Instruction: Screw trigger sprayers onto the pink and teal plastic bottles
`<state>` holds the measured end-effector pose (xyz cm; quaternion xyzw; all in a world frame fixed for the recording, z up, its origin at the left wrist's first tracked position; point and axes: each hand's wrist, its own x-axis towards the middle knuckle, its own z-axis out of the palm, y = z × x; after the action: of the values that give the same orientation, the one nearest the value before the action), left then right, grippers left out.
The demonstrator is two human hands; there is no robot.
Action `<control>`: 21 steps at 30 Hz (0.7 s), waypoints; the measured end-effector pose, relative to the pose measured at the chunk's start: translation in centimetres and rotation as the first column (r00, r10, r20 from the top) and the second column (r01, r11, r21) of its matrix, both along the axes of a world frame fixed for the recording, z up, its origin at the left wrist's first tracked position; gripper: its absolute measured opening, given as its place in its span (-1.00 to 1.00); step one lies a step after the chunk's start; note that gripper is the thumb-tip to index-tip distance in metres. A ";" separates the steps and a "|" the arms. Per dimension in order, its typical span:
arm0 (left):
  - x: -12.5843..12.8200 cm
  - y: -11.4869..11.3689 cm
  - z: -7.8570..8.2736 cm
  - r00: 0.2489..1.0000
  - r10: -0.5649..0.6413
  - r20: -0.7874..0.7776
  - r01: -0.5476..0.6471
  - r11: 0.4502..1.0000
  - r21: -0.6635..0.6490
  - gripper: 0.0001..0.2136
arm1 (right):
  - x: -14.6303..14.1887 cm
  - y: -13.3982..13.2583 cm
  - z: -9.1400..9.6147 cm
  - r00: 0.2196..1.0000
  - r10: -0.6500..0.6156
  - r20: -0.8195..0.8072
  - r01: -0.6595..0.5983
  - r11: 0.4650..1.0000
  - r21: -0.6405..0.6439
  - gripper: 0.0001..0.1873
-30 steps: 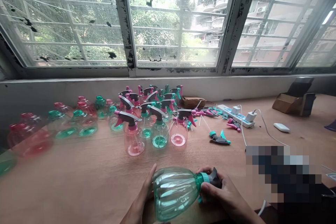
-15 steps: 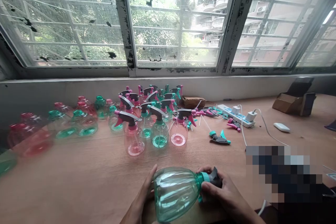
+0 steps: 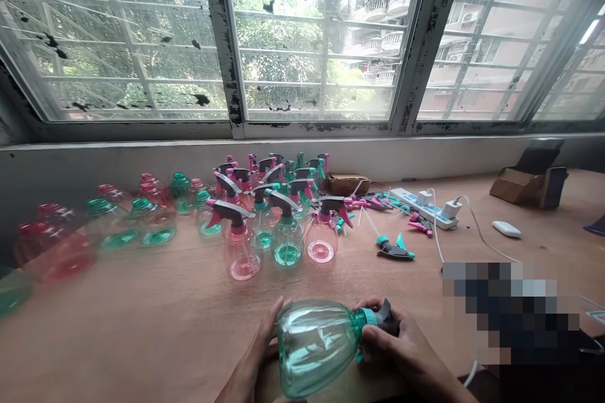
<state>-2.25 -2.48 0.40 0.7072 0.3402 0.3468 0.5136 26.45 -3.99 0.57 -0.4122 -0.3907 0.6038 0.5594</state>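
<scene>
A clear green spray bottle (image 3: pixel 316 346) lies on its side in the air close to me, its base to the left and its black and teal spray head (image 3: pixel 382 320) to the right. My left hand (image 3: pixel 262 343) grips the base end, with some fingers hidden behind and under it. With thumb and fingers, my right hand (image 3: pixel 399 337) is closed around the teal collar and the spray head. Beyond my hands stand several pink and green bottles with heads fitted, the nearest being a pink spray bottle (image 3: pixel 242 252) and a green one (image 3: pixel 287 242).
Headless bottles (image 3: pixel 155 223) stand at the left. Loose spray heads lie at the right, one black and teal spray head (image 3: pixel 396 249) nearest. Behind them are a power strip (image 3: pixel 435 211) with white cables, a brown box (image 3: pixel 348 184), an open carton (image 3: pixel 527 182) and a white mouse (image 3: pixel 507 228).
The green bottle has turned slightly about its long axis, its reflections shifting. Both hands keep nearly the same place and hold; the things on the table have not moved.
</scene>
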 end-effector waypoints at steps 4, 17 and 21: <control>0.1 0.1 -0.3 0.998 -0.021 0.059 0.021 1.000 0.000 -0.12 | 0.0 0.0 0.0 1.000 0.003 0.014 -0.003 1.000 0.000 -0.54; 0.3 -0.4 0.6 1.000 0.002 0.031 -0.001 1.000 -0.018 -0.16 | 0.2 0.1 0.0 1.000 0.010 0.003 -0.010 1.000 0.003 -0.55; 0.2 -0.2 0.1 1.000 -0.005 0.011 0.005 1.000 -0.027 -0.15 | 0.1 0.2 0.2 1.000 0.003 0.018 -0.003 1.000 -0.006 -0.54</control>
<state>-2.07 -2.67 0.54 0.6993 0.3404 0.3446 0.5257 26.55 -3.77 0.77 -0.4188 -0.3945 0.6021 0.5535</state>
